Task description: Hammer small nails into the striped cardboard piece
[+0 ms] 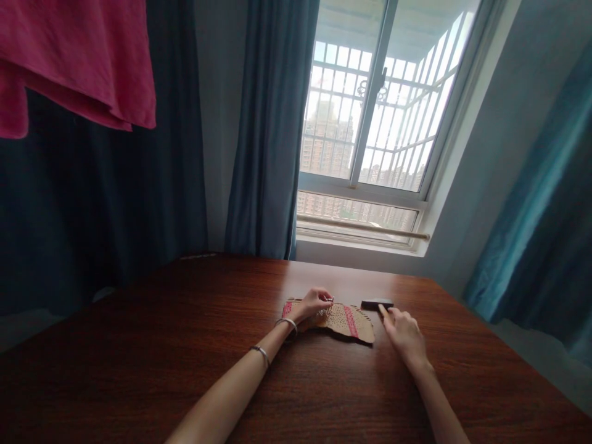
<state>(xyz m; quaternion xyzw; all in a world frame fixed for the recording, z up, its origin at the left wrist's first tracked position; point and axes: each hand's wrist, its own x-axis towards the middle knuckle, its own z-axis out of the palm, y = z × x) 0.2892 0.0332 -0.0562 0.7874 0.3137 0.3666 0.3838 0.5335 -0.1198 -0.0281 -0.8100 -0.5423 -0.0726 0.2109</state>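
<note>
A flat tan piece of cardboard (345, 320) with dotted marks and two pink stripes lies on the wooden table (161, 345). My left hand (313, 304) rests on its left part, fingers pinched on a small metallic thing, perhaps a nail, held upright. My right hand (402, 333) is closed round the wooden handle of a hammer (377, 304), whose dark head lies on the table just right of the cardboard. Two bangles circle my left forearm.
A barred window (370, 123) stands behind the table, flanked by blue curtains (268, 135). A pink cloth (74, 61) hangs at the upper left. The table's far edge runs under the window sill.
</note>
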